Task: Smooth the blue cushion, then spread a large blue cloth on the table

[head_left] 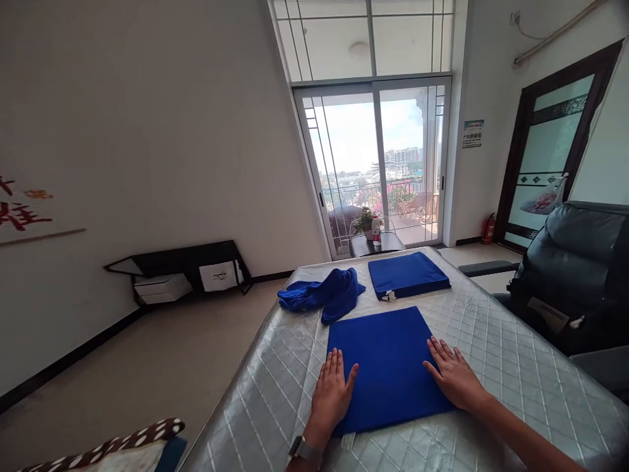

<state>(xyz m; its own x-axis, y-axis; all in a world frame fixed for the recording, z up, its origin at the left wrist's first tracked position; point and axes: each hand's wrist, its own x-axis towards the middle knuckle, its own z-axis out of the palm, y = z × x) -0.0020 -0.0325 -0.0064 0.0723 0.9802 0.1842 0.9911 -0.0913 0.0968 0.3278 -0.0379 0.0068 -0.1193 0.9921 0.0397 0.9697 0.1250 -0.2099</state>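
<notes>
— Where is the folded blue cloth (386, 367) being held?
— It is being supported flat by the silver quilted surface (501, 367), between the two hands.

— How is its left edge being touched?
— It is being covered by the left hand (333, 393), palm down; the fingers are being held close together, the thumb wide of them. A watch (297, 447) is being worn on that wrist.

— And the right edge?
— It is being covered by the right hand (455, 377), laid open, with the fingers being spread slightly and the thumb wide.

— What is being borne beyond it?
— A flat blue stack (407, 270) is being borne there, and to its left a crumpled blue cloth (322, 295), near the folded one's far left corner.
</notes>
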